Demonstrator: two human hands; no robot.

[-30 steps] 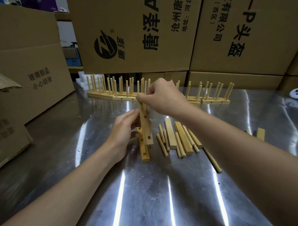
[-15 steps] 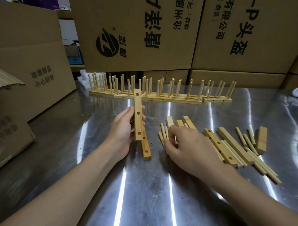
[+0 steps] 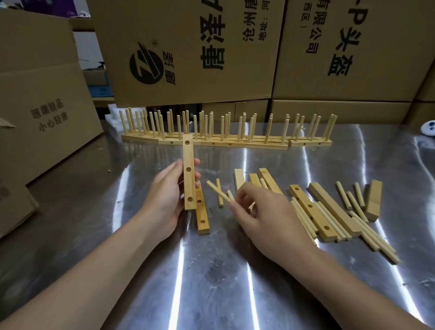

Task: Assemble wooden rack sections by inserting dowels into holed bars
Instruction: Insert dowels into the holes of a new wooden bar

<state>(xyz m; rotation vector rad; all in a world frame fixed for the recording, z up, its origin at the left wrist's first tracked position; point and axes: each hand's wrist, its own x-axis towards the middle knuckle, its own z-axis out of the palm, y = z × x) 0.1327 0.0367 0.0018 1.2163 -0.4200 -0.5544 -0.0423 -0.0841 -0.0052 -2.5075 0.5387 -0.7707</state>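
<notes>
The right hand [image 3: 265,217] is now lifting a dowel [image 3: 218,191] off the loose pile [image 3: 321,215], pinching it, while the left hand [image 3: 163,198] is gripping the holed bar [image 3: 189,175] upright over the steel table [image 3: 216,288].

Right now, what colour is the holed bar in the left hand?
The holed bar is pale yellow-tan wood with three dark holes; head view shows it best.

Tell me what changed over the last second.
The right hand let go of the top of the holed bar, dropped to the loose pieces and picked up a dowel, now pinched above the table. The left hand still holds the bar upright; the second bar lying by it and the finished rack sections stayed put.
</notes>
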